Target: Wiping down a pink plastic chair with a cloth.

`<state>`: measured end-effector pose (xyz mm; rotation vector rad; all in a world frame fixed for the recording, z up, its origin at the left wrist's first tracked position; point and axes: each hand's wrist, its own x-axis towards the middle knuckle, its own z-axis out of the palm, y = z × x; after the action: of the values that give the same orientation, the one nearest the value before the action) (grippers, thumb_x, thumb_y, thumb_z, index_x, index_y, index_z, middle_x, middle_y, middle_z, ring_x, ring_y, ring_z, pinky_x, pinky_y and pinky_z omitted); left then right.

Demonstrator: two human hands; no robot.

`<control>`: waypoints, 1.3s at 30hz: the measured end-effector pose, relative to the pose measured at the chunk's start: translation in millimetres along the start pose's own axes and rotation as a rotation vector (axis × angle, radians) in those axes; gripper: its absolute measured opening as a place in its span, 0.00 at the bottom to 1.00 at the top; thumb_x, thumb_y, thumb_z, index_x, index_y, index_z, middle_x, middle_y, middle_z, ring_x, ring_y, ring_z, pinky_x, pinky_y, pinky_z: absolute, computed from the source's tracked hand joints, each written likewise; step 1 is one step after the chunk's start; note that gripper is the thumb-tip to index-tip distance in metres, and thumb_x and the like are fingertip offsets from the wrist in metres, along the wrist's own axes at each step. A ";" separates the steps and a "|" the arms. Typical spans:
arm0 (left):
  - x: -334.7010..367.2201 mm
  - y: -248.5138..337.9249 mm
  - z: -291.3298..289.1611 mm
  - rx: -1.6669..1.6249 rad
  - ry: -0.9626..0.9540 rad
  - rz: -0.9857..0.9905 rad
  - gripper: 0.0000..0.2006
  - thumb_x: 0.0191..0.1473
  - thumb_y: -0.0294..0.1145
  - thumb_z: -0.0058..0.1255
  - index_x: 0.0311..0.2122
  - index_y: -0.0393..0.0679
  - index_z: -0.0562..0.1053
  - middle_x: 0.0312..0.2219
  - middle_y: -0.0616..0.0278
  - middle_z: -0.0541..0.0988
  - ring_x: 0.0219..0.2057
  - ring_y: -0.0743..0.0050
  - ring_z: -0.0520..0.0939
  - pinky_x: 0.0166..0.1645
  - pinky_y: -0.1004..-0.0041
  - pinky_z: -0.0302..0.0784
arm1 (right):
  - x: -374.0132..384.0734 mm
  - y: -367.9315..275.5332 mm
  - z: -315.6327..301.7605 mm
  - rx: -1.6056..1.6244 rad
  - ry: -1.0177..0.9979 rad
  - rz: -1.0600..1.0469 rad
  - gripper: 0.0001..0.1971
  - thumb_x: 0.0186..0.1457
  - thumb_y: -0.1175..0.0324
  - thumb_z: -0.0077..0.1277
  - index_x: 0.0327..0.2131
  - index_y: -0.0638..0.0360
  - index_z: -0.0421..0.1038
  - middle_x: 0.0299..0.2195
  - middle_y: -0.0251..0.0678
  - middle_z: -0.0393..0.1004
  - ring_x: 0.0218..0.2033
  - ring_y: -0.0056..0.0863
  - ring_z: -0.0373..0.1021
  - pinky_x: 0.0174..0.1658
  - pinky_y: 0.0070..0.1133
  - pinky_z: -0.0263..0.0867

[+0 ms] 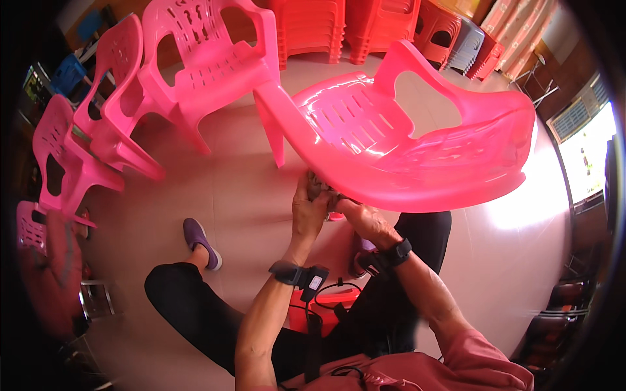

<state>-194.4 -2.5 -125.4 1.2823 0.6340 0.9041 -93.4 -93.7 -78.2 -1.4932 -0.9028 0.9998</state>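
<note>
A glossy pink plastic armchair [365,124] stands right in front of me, its near edge reaching over my hands. Just below that edge my left hand [309,212] is closed, fingers bent around a small greyish thing [317,188] that is too dim to name. Close beside it, my right hand [366,220] is also closed, thumb toward the left hand. The chair hides part of its fingers and whatever they hold. Both hands are next to the chair's near rim; whether they touch it I cannot tell.
More pink armchairs [212,72] stand in a curve to the left. Stacked red stools [312,29] are at the back, with a grey stack [465,45] farther right. A red stool [326,306] is beneath me, between my legs. At the left edge is a person's red sleeve [59,260].
</note>
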 end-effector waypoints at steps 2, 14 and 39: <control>7.3 -8.2 0.3 -0.189 0.012 -0.041 0.18 0.58 0.25 0.42 0.54 0.38 0.67 0.42 0.62 0.75 0.41 0.78 0.75 0.43 0.77 0.74 | 2.7 2.4 0.6 -0.052 -0.019 -0.039 0.15 0.55 0.69 0.45 0.44 0.65 0.68 0.37 0.36 0.72 0.39 0.25 0.68 0.43 0.26 0.66; 55.3 -15.2 -23.4 -0.375 0.220 -0.055 0.11 0.61 0.30 0.43 0.45 0.36 0.72 0.30 0.67 0.77 0.31 0.84 0.75 0.37 0.80 0.71 | -19.1 17.6 6.8 -0.677 0.174 0.000 0.19 0.58 0.70 0.46 0.53 0.62 0.65 0.44 0.45 0.73 0.48 0.43 0.68 0.52 0.31 0.64; 163.7 -37.0 -66.0 -0.649 0.302 -0.329 0.09 0.58 0.30 0.46 0.44 0.46 0.70 0.32 0.66 0.74 0.32 0.78 0.76 0.35 0.74 0.74 | -16.9 17.1 8.3 0.307 0.089 0.160 0.08 0.64 0.74 0.38 0.43 0.66 0.65 0.35 0.32 0.65 0.36 0.21 0.62 0.39 0.18 0.63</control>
<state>-155.5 169.9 -161.2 0.4493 0.6847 0.9291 -106.7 -108.8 -93.7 -1.3509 -0.5444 1.1239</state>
